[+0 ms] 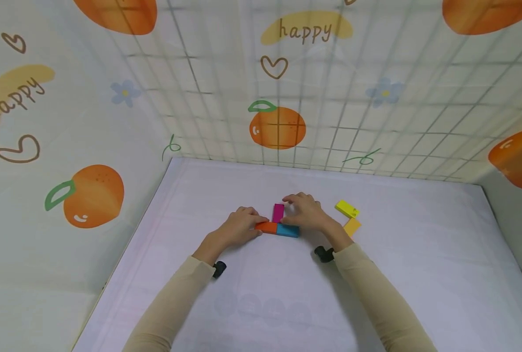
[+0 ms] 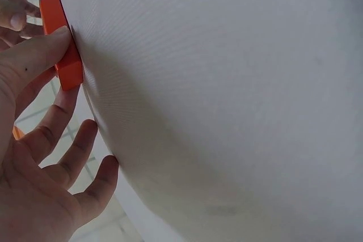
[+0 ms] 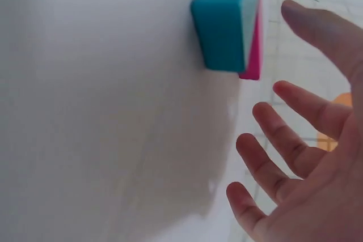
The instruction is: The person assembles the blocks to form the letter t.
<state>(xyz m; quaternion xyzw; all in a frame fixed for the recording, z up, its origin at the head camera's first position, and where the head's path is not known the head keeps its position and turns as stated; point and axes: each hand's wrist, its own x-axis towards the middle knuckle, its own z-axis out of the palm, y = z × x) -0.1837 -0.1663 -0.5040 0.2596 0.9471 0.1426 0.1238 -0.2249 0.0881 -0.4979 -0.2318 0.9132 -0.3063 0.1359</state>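
Orange block (image 1: pixel 267 227) pinched in the left hand (image 1: pixel 239 229), I see it meet the blue block (image 1: pixel 288 231) on the worktop (image 1: pixel 441 244); the right hand (image 1: pixel 307 212), fingers spread, grips nothing beside the magenta block (image 1: pixel 278 212). One stray fingertip could knock them crooked.

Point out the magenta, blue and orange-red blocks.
Magenta block (image 1: pixel 278 213): head view, middle of its top face.
Blue block (image 3: pixel 223 33): right wrist view, its end face.
Orange-red block (image 1: pixel 267 227): head view, its top face.
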